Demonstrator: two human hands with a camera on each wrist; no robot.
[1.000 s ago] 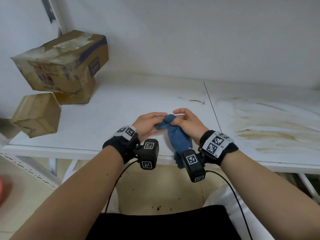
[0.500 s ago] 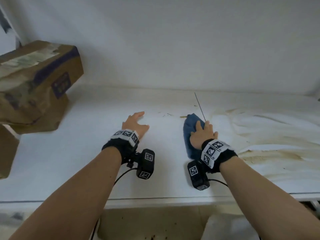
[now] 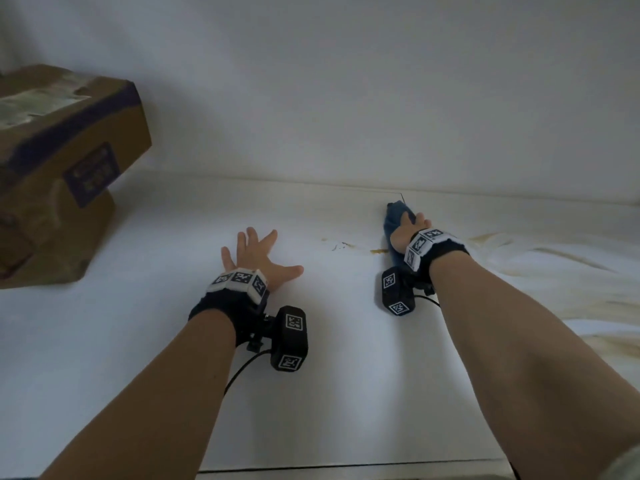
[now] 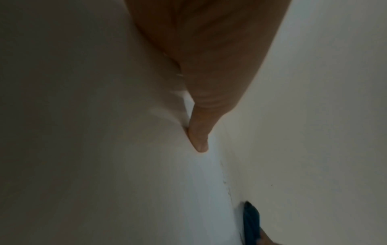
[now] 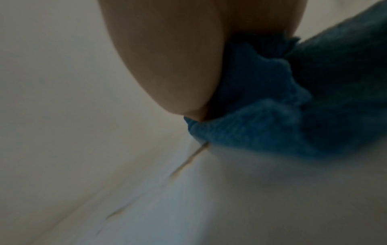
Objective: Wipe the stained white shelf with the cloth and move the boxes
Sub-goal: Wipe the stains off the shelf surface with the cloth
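My right hand (image 3: 408,227) presses a blue cloth (image 3: 394,220) flat on the white shelf (image 3: 311,358), far back near the rear wall beside a thin seam line. In the right wrist view the cloth (image 5: 293,107) bunches under my palm. Brown stains (image 3: 519,251) spread over the shelf to the right of the cloth, and small marks (image 3: 341,244) lie just left of it. My left hand (image 3: 258,254) lies flat on the shelf with fingers spread, holding nothing. Two stacked cardboard boxes (image 3: 62,174) stand at the far left.
A white wall (image 3: 346,81) rises directly behind the shelf. The shelf's front edge (image 3: 346,467) runs along the bottom of the head view. A thin panel seam (image 3: 403,199) ends near the cloth's far tip.
Both hands held the cloth above the shelf edge; now the right hand alone has pushed it across the shelf toward the back wall. The left hand has spread flat on the shelf.
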